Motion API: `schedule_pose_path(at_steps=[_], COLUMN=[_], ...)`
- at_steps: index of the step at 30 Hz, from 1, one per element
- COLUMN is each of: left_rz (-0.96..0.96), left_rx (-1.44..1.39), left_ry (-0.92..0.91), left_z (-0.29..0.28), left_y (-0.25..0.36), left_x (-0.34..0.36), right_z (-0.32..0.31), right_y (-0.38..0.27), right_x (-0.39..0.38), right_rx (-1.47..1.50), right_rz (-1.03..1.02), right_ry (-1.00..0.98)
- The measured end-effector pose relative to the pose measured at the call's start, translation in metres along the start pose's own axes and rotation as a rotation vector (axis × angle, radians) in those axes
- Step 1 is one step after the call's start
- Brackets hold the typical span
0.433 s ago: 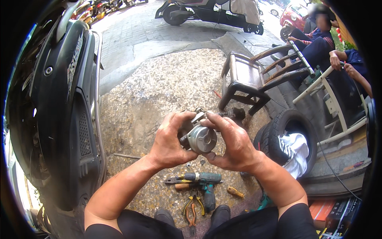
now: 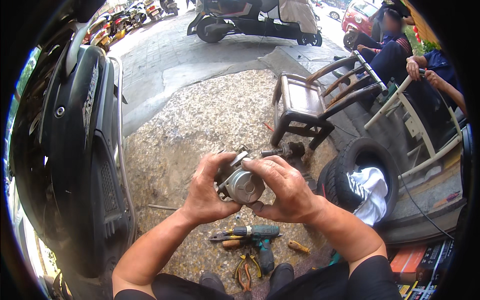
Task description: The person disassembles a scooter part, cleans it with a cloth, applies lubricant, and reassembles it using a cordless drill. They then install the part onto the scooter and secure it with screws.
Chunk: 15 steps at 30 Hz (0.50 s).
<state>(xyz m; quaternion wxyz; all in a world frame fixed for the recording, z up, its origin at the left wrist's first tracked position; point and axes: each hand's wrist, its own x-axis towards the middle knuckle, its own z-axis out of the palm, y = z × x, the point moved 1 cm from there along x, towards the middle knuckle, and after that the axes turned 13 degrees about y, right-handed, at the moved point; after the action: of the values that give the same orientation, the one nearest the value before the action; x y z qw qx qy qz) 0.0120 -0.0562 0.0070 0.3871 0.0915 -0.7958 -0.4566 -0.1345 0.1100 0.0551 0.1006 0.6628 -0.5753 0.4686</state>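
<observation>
Both of my hands hold a silver metal engine part (image 2: pixel 246 187) with a round cap and a small bracket at its top. My left hand (image 2: pixel 202 187) wraps the part's left side, thumb below and fingers above. On the other side my right hand (image 2: pixel 290 192) grips it, fingertips on the upper edge and thumb under the cap. My palms and fingers hide much of its body. On the ground below lie a teal cordless drill (image 2: pixel 262 237), orange-and-black pliers (image 2: pixel 246 270), another pair of pliers (image 2: pixel 220 236) and a yellow-handled screwdriver (image 2: pixel 298 246).
A black scooter (image 2: pixel 75 150) stands close on the left. To the right are a wooden chair (image 2: pixel 302 95), a tire (image 2: pixel 337 175) with a white cloth (image 2: pixel 369 192) on it, and a dark metal part (image 2: pixel 294 150). Two people sit farther right near a pale metal frame (image 2: pixel 395 107).
My hands and the metal part sit slightly lower and further left in the picture. The cap is turned a little. The view has tilted up, so the surroundings appear shifted down.
</observation>
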Motion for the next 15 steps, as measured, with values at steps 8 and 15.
schedule_pose_path(at_steps=[8,15], left_rz=[-0.484,-0.567], left_rx=[-0.527,-0.686], left_ry=[-0.129,0.053], left_z=[0.000,0.009], left_y=[0.001,0.001], left_x=[-0.001,0.001], right_z=[0.004,0.005], right_y=[-0.001,-0.004], right_x=[-0.002,0.010], right_rx=[-0.012,0.009], right_rz=[0.041,0.039], right_ry=[0.026,0.038])
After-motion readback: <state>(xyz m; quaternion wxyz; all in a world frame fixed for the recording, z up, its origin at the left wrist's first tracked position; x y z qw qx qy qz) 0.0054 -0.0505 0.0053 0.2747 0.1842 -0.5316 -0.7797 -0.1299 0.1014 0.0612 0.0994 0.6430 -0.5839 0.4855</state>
